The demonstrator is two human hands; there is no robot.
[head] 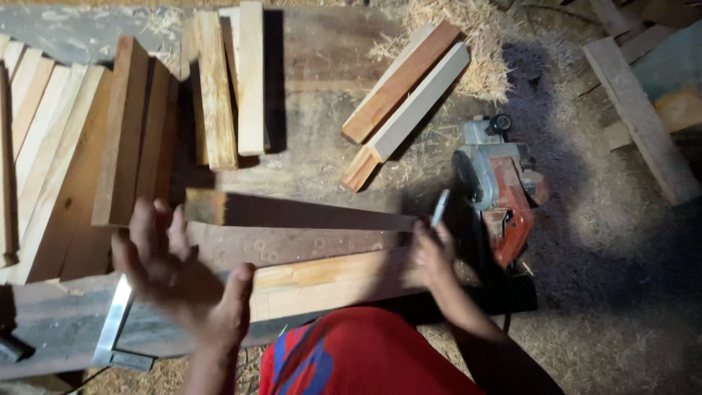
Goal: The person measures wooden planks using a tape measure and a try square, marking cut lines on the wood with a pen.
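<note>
My left hand (175, 274) is spread open, palm up, just at the left end of a long dark wooden batten (292, 212) that lies across the work surface; it holds nothing. At the batten's right end, my right hand (431, 252) pinches a thin light-coloured pencil-like tool (440, 208) that sticks up. A pale wooden plank (322, 281) lies in front of the batten, between my hands.
A red and grey electric planer (501, 190) sits right of my right hand. Stacked planks (66, 146) lie at left, more boards (227, 80) and two battens (406, 95) farther away. A metal square (113, 329) rests near left. Wood shavings (468, 36) cover the floor.
</note>
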